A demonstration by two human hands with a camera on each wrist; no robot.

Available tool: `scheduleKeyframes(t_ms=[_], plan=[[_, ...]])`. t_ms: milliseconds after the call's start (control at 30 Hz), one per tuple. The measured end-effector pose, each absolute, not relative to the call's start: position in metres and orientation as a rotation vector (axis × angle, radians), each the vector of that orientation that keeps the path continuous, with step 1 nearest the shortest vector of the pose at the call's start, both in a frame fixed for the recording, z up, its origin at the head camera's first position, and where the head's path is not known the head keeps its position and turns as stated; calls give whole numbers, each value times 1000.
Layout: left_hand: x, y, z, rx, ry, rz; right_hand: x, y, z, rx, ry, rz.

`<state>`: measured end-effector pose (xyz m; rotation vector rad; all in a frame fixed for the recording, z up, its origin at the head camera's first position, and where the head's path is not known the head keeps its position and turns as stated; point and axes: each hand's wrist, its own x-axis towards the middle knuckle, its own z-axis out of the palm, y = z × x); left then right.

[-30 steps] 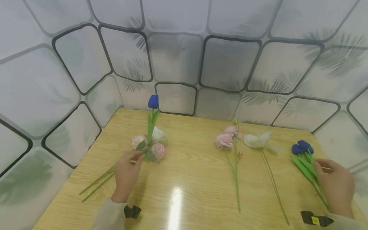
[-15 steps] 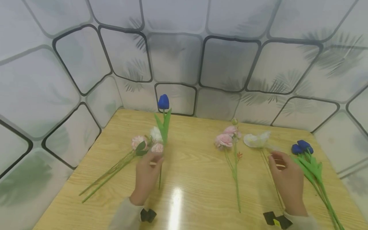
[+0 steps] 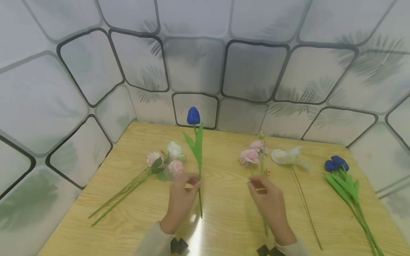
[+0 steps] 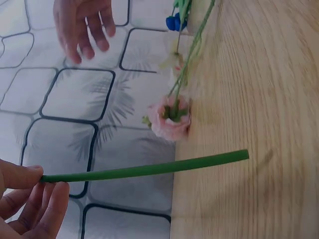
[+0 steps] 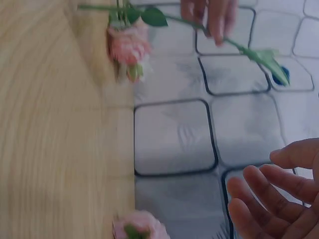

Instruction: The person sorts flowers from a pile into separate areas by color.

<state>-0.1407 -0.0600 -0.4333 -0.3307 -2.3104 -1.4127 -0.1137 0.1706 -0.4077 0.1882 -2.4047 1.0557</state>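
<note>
My left hand [image 3: 181, 195] pinches the green stem of a blue tulip [image 3: 193, 116] between thumb and fingertips, near the table's middle. The tulip stands upright with its two leaves spread, and the stem's lower end [image 4: 214, 160] shows in the left wrist view. To the left of that hand lies a bunch of pale pink and white flowers [image 3: 175, 167]. My right hand [image 3: 269, 202] is in the air over the stems of the pink flowers [image 3: 250, 156]. Its fingers are loosely bent and apart, with nothing between them in the right wrist view.
A white flower [image 3: 285, 155] on a thin stem lies right of the pink ones. Several blue tulips [image 3: 337, 163] with long green stems lie at the right edge of the wooden table [image 3: 224, 206]. A patterned wall [image 3: 256, 71] stands behind and on the left.
My left hand has carried the tulip rightward, away from the pink and white bunch. My right hand has moved left from the blue tulips to above the pink flowers' stems.
</note>
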Motion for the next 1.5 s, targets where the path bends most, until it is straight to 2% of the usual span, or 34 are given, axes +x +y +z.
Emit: scheduleKeyframes(t_ms=[467, 1167, 1500], plan=[[-136, -32, -428, -407, -2332, -1628, -109, 123, -420, 264, -2654, 1254], [-135, -19, -432, -482, -2388, -1639, -110, 119, -419, 299, -2697, 1192], [-134, -26, -427, -480, -2518, -1407, -111, 122, -418, 248, -2693, 1176]])
